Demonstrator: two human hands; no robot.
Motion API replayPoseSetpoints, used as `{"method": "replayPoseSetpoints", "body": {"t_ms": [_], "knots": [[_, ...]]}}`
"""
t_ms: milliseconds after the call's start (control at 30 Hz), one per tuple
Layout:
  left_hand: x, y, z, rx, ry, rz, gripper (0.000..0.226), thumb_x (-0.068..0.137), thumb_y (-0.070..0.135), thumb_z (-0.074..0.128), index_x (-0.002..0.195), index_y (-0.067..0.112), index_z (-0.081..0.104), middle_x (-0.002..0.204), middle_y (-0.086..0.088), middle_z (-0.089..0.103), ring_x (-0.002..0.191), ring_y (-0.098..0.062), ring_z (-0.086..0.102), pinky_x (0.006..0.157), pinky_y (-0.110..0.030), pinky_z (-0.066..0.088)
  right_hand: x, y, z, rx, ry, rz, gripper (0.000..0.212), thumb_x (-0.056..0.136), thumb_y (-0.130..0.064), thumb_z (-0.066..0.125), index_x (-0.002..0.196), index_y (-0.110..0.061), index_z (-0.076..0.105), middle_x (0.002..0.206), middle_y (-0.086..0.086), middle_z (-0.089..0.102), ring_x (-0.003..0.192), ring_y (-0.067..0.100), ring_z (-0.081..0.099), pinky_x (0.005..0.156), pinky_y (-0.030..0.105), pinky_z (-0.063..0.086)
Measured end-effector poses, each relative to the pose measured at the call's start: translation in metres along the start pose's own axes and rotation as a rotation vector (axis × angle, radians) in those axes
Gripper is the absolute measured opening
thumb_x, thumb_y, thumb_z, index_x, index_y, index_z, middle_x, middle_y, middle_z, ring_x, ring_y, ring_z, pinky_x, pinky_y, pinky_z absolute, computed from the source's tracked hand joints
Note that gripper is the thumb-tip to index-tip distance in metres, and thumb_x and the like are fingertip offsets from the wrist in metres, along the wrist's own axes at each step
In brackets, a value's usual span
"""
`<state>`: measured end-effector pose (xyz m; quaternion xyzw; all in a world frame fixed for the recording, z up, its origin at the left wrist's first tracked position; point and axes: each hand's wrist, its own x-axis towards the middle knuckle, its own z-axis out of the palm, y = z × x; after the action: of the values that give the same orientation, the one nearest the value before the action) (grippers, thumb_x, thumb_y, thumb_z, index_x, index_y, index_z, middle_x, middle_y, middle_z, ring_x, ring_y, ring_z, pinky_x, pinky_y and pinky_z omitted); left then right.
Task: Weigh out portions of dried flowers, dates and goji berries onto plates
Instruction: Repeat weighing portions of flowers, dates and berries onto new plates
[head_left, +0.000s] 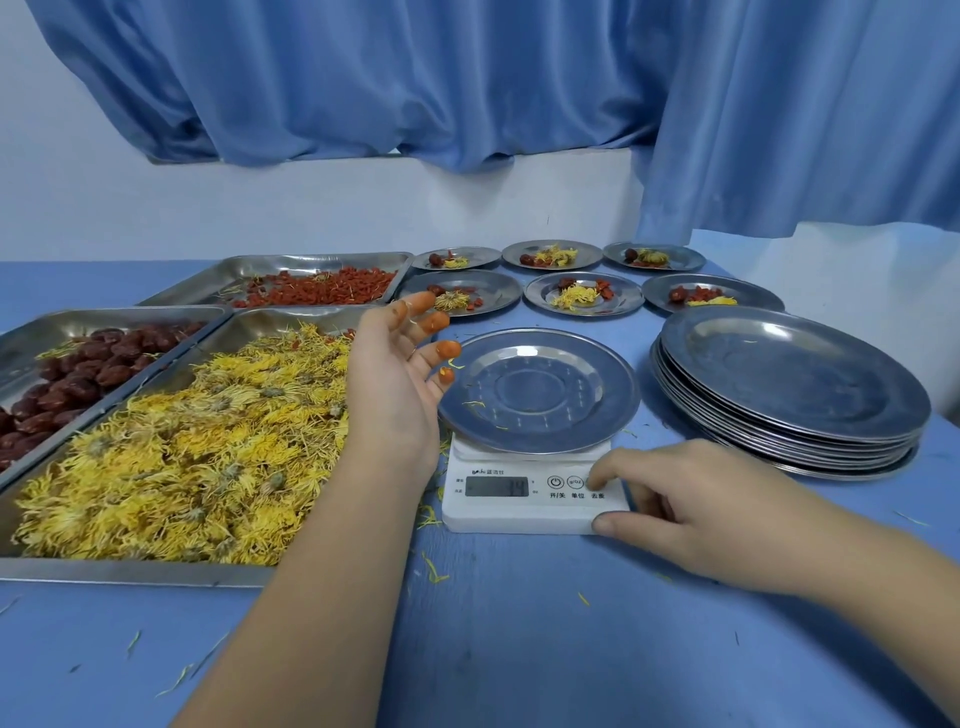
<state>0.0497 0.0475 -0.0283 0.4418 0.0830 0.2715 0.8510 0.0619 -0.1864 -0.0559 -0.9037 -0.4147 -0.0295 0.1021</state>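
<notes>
A white digital scale (524, 506) sits in the middle with a bare steel plate (540, 389) on it. My right hand (691, 512) rests on the scale's right end, a fingertip on its rightmost button and the thumb at its front corner. My left hand (400, 374) hovers open, palm right, between the plate and the tray of yellow dried flowers (182, 447); its fingertips are stained orange. Dates (78, 374) fill the left tray. Goji berries (322, 291) lie in the far tray.
A stack of bare steel plates (789, 384) stands right of the scale. Several filled plates (582, 293) sit in two rows behind it. Loose petals litter the blue table (519, 639). A blue curtain (467, 78) hangs over the wall behind.
</notes>
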Motion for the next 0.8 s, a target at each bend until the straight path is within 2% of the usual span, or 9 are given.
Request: {"method": "replayPoseSetpoints", "body": {"t_ms": [167,433,500,567,633,700,800], "knots": [[0.0,0.001,0.0,-0.01,-0.002,0.005,0.026,0.094,0.026,0.041,0.092,0.017,0.065,0.075,0.003,0.063,0.058,-0.011,0.055,0.058,-0.025,0.038,0.001,-0.003,0.003,-0.083,0.04,0.037,0.046,0.079,-0.072,0.032,0.11,-0.041,0.045,0.062,-0.015,0.053,0.061,0.003,0.048,0.052,0.021,0.033],[-0.001,0.0,0.002,0.014,-0.008,-0.009,0.026,0.096,0.026,0.041,0.094,0.017,0.065,0.073,0.005,0.065,0.058,-0.01,0.055,0.057,-0.024,0.04,0.004,-0.012,0.004,-0.055,0.038,0.062,0.056,0.065,-0.086,0.028,0.086,-0.036,0.04,0.06,-0.012,0.052,0.058,0.004,0.048,0.053,0.027,0.042],[-0.002,0.001,0.003,0.04,-0.01,-0.003,0.026,0.096,0.026,0.041,0.093,0.017,0.065,0.073,0.005,0.065,0.058,-0.011,0.055,0.056,-0.023,0.04,0.004,-0.011,0.007,-0.003,0.103,0.077,0.058,0.064,-0.088,0.029,0.081,-0.036,0.046,0.059,-0.014,0.054,0.056,0.004,0.049,0.051,0.026,0.038],[-0.002,0.001,0.005,0.092,-0.012,0.004,0.025,0.096,0.024,0.042,0.092,0.017,0.066,0.074,0.003,0.064,0.058,-0.011,0.054,0.055,-0.023,0.04,0.005,-0.006,0.009,0.096,0.244,0.156,0.061,0.063,-0.086,0.029,0.068,-0.03,0.052,0.057,-0.016,0.055,0.054,0.005,0.05,0.05,0.027,0.037],[-0.003,0.002,0.007,0.141,-0.025,0.007,0.023,0.095,0.023,0.044,0.09,0.017,0.066,0.074,0.003,0.063,0.056,-0.011,0.052,0.054,-0.023,0.04,0.009,0.001,0.009,0.141,0.378,0.235,0.062,0.065,-0.083,0.03,0.059,-0.025,0.052,0.049,-0.009,0.052,0.051,0.006,0.05,0.051,0.031,0.041],[-0.004,0.001,0.008,0.153,-0.038,-0.005,0.022,0.095,0.023,0.046,0.089,0.017,0.067,0.073,0.003,0.064,0.055,-0.011,0.052,0.055,-0.023,0.04,0.015,0.004,0.01,0.145,0.389,0.276,0.063,0.065,-0.083,0.026,0.063,-0.026,0.053,0.052,-0.008,0.054,0.055,0.006,0.052,0.054,0.033,0.045],[-0.005,0.0,0.007,0.134,-0.041,-0.02,0.023,0.095,0.024,0.046,0.09,0.016,0.067,0.072,0.004,0.064,0.055,-0.01,0.054,0.057,-0.026,0.039,0.018,0.003,0.015,0.084,0.316,0.274,0.066,0.064,-0.084,0.017,0.073,-0.029,0.052,0.059,-0.009,0.056,0.061,0.004,0.053,0.055,0.031,0.044]]}}
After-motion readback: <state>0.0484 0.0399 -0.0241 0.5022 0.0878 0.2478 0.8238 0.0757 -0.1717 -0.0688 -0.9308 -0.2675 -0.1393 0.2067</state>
